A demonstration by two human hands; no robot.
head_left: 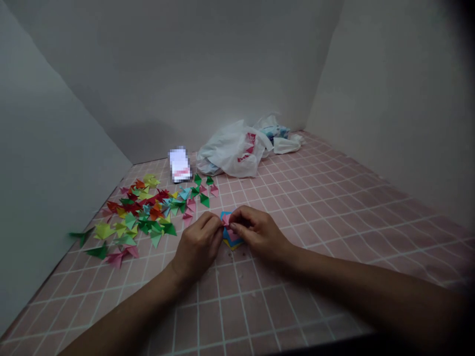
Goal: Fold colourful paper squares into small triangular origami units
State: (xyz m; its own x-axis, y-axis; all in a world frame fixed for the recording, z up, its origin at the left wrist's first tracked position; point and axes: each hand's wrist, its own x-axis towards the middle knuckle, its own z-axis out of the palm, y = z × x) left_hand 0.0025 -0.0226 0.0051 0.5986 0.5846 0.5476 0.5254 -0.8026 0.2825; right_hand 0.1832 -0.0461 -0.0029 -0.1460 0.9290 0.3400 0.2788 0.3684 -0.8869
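Between my two hands is a small pink folded paper piece (pixel 226 220), pinched from both sides. My left hand (pixel 198 242) has its thumb and forefinger closed on the left side of it. The fingertips of my right hand (pixel 260 235) close on its right side, and the other fingers are curled. Just beneath lies a little stack of square paper sheets (pixel 233 242), with blue, pink and yellow showing; my hands partly hide it. To the left spreads a pile of folded paper cranes (pixel 148 210) in red, orange, yellow, green, blue and pink.
A lit phone (pixel 180 164) with a blurred screen lies behind the cranes. At the back sits a crumpled white plastic bag (pixel 233 148) with red print, beside a white and blue packet (pixel 278 132). Pale walls (pixel 208 64) enclose the pink checked tablecloth (pixel 315 207).
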